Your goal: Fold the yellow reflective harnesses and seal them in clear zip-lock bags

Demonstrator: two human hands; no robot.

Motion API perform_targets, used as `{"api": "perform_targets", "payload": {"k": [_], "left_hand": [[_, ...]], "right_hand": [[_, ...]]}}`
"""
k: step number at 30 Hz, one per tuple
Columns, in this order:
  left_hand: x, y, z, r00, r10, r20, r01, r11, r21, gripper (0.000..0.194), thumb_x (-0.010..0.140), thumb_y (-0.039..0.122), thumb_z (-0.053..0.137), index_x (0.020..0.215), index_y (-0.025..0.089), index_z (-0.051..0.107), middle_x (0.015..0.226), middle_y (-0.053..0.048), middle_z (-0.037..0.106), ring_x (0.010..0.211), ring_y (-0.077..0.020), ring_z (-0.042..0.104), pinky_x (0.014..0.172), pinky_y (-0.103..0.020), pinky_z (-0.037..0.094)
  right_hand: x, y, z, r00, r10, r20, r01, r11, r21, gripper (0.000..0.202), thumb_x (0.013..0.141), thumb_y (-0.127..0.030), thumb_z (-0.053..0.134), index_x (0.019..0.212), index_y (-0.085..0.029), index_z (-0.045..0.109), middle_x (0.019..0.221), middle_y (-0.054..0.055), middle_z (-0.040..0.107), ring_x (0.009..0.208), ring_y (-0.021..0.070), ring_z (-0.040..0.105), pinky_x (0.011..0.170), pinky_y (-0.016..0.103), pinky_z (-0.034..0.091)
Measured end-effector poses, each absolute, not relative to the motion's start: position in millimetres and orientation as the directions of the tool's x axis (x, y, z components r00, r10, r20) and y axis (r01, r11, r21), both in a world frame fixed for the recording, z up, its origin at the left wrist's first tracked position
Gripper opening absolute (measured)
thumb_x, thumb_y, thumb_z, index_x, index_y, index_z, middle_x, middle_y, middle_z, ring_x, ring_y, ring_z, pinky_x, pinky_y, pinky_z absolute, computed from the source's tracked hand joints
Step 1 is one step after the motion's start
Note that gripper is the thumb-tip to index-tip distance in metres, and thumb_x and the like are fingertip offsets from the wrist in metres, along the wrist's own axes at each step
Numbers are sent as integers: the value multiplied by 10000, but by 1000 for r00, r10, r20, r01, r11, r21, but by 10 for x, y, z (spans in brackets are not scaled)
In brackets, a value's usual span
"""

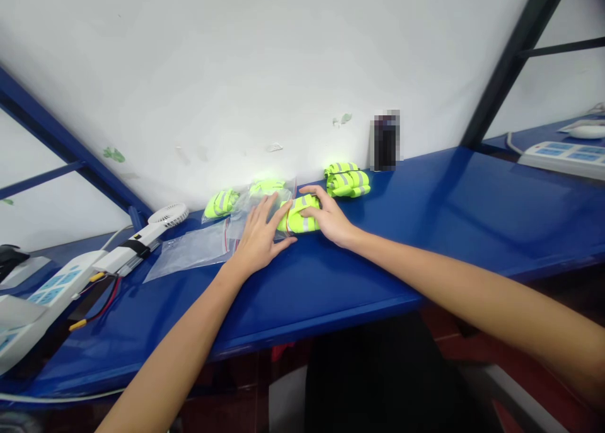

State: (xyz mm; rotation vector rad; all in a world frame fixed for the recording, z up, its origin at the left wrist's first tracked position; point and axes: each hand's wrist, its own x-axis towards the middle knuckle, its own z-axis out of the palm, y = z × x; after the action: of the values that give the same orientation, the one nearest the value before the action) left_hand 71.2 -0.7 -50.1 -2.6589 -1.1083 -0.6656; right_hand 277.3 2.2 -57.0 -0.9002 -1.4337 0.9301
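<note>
A rolled yellow-green reflective vest [302, 215] lies on the blue table, partly inside a clear zip bag. My right hand [329, 217] grips its right end between thumb and fingers. My left hand [261, 234] rests on the bag at the vest's left end, fingers apart. Behind my left hand is another yellow-green bundle [267, 186] under clear plastic. A bagged bundle [222, 203] sits further left by the wall. Flat clear zip bags [191, 250] lie left of my left hand. More rolled vests [347, 181] stand behind my right hand.
A white handheld fan [169, 215] and a white device with a black strap [135, 249] lie at the left, near a power strip [57, 291] and loose wires [109, 300]. A blurred dark object [386, 142] leans on the wall. Another power strip [564, 155] is at the far right.
</note>
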Motion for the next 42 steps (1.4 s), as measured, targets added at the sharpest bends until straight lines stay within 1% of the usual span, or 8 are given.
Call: {"api": "perform_targets", "payload": {"k": [5,9,12,16,19,25,36,42], "left_hand": [[717,-15,-468,610,613,502,749,-654,-112,860,880,439,584,1558,194,114,1589,-148,281,1492,-331,175,1180,-541,189],[744,-48,-465,531,599,599,814,-557,-164,751,858,465,601,1498,190,319,1570,-155,322,1483,-386,163,1164,-616,75],[771,-69,-458,498,602,625,823,-556,-120,733,834,527,617,1451,194,400,1521,-169,403,1457,-396,241,1156,-621,66],[784,-76,-441,454,654,605,816,-578,13,741,845,580,590,1462,233,369,1450,-143,503,1411,-366,356,1157,-591,115],[780,-57,-458,453,672,585,797,-599,71,772,845,612,571,1478,243,329,1473,-137,476,1405,-353,370,1158,-575,141],[798,-8,-551,463,707,535,775,-615,142,858,839,659,537,1493,173,267,1507,-193,403,1410,-350,350,1159,-586,131],[818,6,-546,410,645,645,728,-658,194,798,813,616,621,1444,213,346,1431,-160,488,1336,-315,443,1114,-505,288],[830,-26,-525,476,596,647,765,-644,30,810,767,662,635,1389,190,422,1384,-177,513,1311,-336,453,1142,-534,222]], "right_hand": [[2764,37,-573,-57,927,370,-88,364,-927,426,698,-214,602,1122,-242,566,1058,16,594,969,213,552,877,353,448],[2775,36,-566,-73,899,433,-140,420,-897,427,692,-208,611,1117,-243,578,1076,11,594,1000,211,554,873,341,456],[2770,25,-542,-68,902,427,-207,406,-890,436,672,-192,611,1104,-249,584,1049,5,602,979,209,565,849,333,478],[2770,-1,-467,-78,958,276,-351,233,-907,471,645,-185,606,1107,-263,556,964,0,618,880,203,595,788,343,516],[2784,-27,-425,-120,979,163,-447,94,-890,493,647,-177,603,1125,-273,526,897,-4,615,818,204,610,724,362,544],[2770,-80,-440,-218,976,11,-559,-115,-821,435,711,-172,590,1126,-262,495,1058,39,592,926,238,633,700,451,586],[2697,-78,-424,-114,991,76,-531,4,-847,504,630,-156,608,1113,-270,520,846,-8,607,717,185,611,533,285,513],[2652,-71,-484,1,987,159,-408,145,-901,402,586,-170,620,983,-226,592,905,-4,615,833,186,595,716,308,515]]}}
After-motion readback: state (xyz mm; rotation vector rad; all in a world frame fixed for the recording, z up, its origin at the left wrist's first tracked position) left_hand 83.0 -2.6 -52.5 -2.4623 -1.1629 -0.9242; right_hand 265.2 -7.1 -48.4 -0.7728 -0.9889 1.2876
